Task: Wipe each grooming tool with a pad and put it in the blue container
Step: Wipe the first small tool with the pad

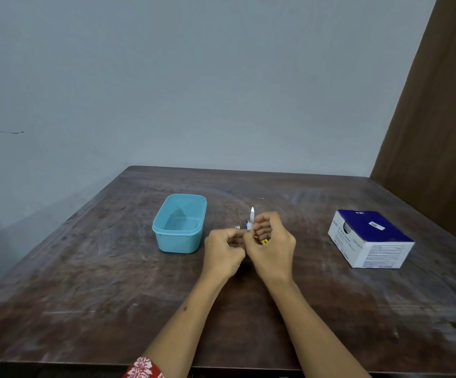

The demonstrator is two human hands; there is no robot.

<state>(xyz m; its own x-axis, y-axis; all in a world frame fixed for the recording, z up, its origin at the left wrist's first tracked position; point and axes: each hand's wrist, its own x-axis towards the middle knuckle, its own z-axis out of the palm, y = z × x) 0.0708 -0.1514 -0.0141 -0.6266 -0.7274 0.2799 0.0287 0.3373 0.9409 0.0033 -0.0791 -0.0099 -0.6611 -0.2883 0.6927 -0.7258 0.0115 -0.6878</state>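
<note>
The light blue container (179, 223) stands open left of centre on the table, and I see no tool inside it. Just to its right my left hand (222, 255) and my right hand (271, 246) meet, fingers curled. Between them they pinch a small white and blue pad packet (251, 218), with a white strip standing up above my right fingers. A yellow tool (264, 242) shows partly under my right hand. A small metal tool (237, 227) lies on the table just beyond my left fingers. The other tools are hidden by my hands.
A blue and white box of pads (371, 238) sits at the right of the dark wooden table (112, 282). A grey wall runs behind the table's far edge. A brown panel stands at the far right.
</note>
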